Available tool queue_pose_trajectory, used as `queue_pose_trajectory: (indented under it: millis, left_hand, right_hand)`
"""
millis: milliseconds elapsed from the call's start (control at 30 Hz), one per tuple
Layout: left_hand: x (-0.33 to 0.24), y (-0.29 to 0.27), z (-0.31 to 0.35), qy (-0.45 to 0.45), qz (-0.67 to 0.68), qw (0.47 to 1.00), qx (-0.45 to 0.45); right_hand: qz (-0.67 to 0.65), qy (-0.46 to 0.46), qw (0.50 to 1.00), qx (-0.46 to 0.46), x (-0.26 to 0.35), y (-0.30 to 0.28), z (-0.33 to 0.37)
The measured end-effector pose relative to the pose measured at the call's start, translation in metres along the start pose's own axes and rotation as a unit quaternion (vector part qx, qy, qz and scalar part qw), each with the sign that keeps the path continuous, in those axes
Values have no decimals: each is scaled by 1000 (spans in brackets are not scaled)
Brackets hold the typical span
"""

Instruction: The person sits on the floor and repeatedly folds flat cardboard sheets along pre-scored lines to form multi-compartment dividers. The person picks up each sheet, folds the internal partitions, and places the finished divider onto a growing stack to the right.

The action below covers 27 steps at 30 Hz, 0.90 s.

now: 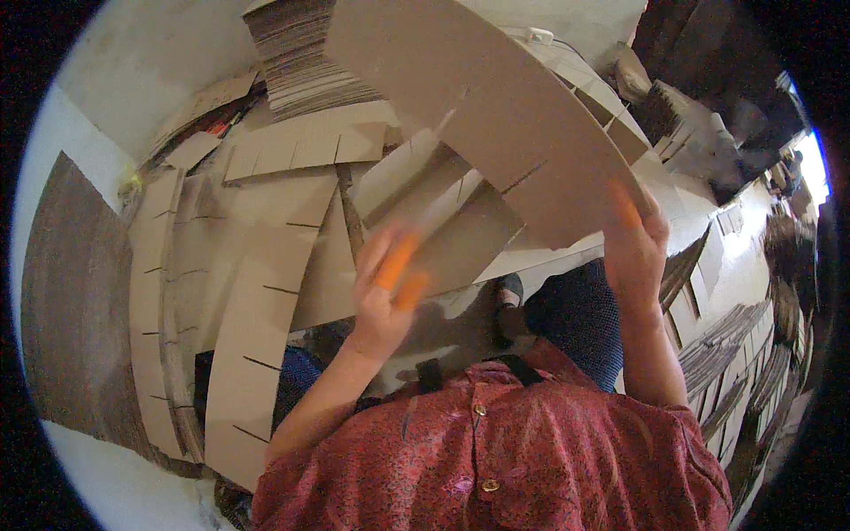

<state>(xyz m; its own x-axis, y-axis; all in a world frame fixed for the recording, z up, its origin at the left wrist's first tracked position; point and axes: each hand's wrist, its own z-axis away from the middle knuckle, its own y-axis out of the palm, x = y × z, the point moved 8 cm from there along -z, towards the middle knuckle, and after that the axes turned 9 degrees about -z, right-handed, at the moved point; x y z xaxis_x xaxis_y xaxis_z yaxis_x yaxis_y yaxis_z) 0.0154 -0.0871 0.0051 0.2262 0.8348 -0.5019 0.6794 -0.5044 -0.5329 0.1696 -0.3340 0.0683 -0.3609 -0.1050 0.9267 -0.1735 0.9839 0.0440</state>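
My right hand [636,257] grips the right end of a long brown cardboard strip [496,115], which is raised at a slant and has short slits along its lower edge. An orange cover shows on a finger of that hand. My left hand [382,288] is in the air left of the strip, slightly blurred, its fingers apart with nothing seen between them. Two of its fingers wear orange covers. Beyond and below it stands a partly assembled cardboard divider [460,230] of crossed pieces on the work surface. The raised strip hides part of this divider.
Slotted cardboard strips [257,345] lie to the left, with another slotted piece [305,149] farther back. A tall stack of cardboard [305,57] stands at the far left. Several bundles of slotted cardboard [726,345] lie at the right. A brown sheet [75,310] leans at the left wall.
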Motion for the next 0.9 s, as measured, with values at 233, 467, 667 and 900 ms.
queue_pose_trajectory:
  millis: [233, 467, 667, 900]
  left_hand:
    - [46, -10, 21, -120, 17, 992, -21]
    - [58, -6, 26, -133, 35, 990, -36]
    - [65, -2, 29, -182, 64, 981, -20]
    - [66, -3, 30, -212, 78, 974, -2]
  right_hand:
    - [170, -105, 978, 58, 11, 6, 37]
    - [223, -92, 969, 51, 27, 5, 44]
    - [251, -131, 959, 24, 31, -3, 48]
    - [238, -117, 964, 29, 26, -1, 47]
